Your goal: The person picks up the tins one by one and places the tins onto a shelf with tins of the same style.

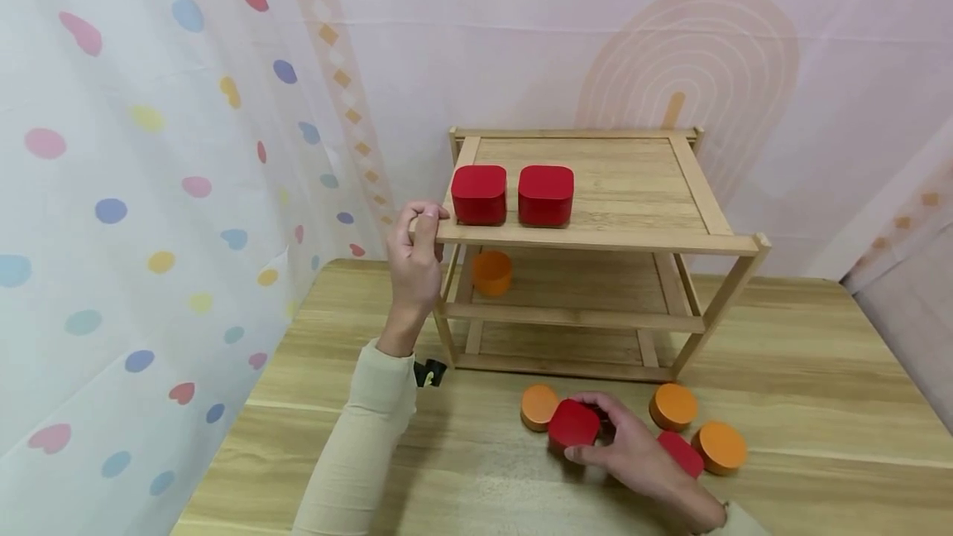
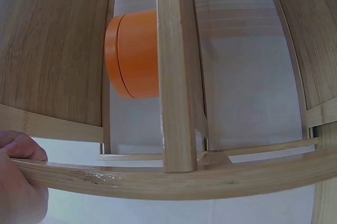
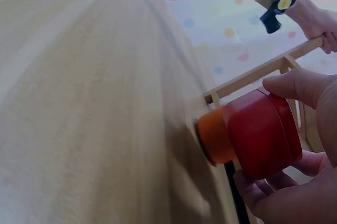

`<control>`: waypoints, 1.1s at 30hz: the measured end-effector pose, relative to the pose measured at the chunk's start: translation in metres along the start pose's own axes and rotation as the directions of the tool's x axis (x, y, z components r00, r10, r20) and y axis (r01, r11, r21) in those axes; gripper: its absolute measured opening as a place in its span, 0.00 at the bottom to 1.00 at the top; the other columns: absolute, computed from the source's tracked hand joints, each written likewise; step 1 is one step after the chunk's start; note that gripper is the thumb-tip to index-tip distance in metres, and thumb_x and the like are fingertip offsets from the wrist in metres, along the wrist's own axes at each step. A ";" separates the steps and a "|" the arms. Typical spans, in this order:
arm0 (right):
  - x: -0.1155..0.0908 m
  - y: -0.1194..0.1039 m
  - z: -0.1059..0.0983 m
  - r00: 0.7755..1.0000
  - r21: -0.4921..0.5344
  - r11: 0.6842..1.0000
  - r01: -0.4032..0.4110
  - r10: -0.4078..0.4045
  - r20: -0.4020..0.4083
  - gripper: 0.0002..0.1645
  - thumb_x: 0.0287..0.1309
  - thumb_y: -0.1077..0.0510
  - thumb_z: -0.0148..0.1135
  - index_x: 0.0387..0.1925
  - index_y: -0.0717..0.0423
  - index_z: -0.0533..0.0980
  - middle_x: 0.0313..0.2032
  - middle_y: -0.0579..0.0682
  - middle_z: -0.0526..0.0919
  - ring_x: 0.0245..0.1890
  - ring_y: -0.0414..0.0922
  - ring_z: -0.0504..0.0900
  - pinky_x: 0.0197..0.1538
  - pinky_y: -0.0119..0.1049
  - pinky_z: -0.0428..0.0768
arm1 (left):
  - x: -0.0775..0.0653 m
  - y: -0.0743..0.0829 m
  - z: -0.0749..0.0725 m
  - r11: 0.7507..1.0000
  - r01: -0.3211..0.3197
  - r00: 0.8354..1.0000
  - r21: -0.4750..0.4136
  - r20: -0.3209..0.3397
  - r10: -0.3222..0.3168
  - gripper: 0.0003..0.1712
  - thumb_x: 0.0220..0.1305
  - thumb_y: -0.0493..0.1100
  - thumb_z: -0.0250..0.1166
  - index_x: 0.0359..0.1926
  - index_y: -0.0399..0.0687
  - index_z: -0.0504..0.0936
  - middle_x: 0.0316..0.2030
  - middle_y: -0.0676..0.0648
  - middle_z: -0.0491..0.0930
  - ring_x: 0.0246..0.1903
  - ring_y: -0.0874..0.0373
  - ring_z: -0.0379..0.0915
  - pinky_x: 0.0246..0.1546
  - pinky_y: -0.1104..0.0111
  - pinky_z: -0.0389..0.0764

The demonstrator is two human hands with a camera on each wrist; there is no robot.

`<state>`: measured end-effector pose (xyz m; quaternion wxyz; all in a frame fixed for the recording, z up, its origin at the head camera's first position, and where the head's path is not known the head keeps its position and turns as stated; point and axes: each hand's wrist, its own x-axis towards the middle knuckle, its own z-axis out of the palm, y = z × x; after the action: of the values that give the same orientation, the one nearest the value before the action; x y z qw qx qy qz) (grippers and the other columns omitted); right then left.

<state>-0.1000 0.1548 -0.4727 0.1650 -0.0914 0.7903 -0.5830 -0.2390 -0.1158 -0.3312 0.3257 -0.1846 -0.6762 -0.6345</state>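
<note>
My left hand (image 1: 415, 255) grips the top front left corner of a wooden shelf rack (image 1: 596, 241), its fingers curled over the rail. With thumb and fingers my right hand (image 1: 633, 453) holds a red square tin (image 3: 260, 132) with rounded corners, low over the table in front of the rack. On the rack's top board, close to the left hand, stand two more tins, a left red tin (image 1: 479, 195) and a right red tin (image 1: 546, 196). An orange round tin (image 2: 138, 54) sits on the middle shelf at the left.
Beside the held tin is an orange round tin (image 1: 539, 407). To the right of my right hand lie another red tin (image 1: 681, 453), partly covered by the hand, and two orange tins, one rear (image 1: 673, 406) and one front (image 1: 719, 447). A patterned curtain (image 1: 186, 213) hangs behind the table (image 1: 298, 404).
</note>
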 end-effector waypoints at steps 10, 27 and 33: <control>-0.001 -0.009 -0.011 0.999 -0.025 0.999 0.030 -0.030 -0.034 0.39 0.50 0.53 0.76 0.63 0.55 0.71 0.56 0.56 0.77 0.47 0.48 0.79 0.45 0.32 0.79 | -0.001 -0.001 -0.001 1.000 0.003 1.000 0.019 0.011 -0.003 0.18 0.76 0.44 0.47 0.38 0.34 0.75 0.17 0.46 0.64 0.15 0.57 0.58 0.15 0.72 0.61; 0.002 -0.032 -0.033 0.977 -0.048 0.981 0.187 -0.191 -0.093 0.35 0.49 0.60 0.75 0.59 0.61 0.71 0.54 0.59 0.77 0.48 0.48 0.81 0.51 0.33 0.80 | 0.000 -0.001 -0.002 1.000 -0.015 1.000 0.016 0.004 0.015 0.18 0.76 0.45 0.47 0.38 0.33 0.75 0.17 0.49 0.65 0.15 0.57 0.58 0.16 0.72 0.61; 0.002 -0.040 -0.042 0.954 -0.061 0.959 0.278 -0.283 -0.101 0.33 0.51 0.62 0.74 0.58 0.61 0.72 0.53 0.58 0.78 0.47 0.41 0.81 0.52 0.31 0.80 | -0.001 0.001 -0.002 1.000 -0.011 1.000 0.014 0.005 0.011 0.18 0.76 0.45 0.47 0.39 0.34 0.75 0.18 0.49 0.65 0.15 0.56 0.58 0.16 0.72 0.62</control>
<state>-0.1192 0.1789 -0.4235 0.0352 -0.1748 0.7902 -0.5864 -0.2378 -0.1174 -0.3313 0.3286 -0.1877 -0.6803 -0.6276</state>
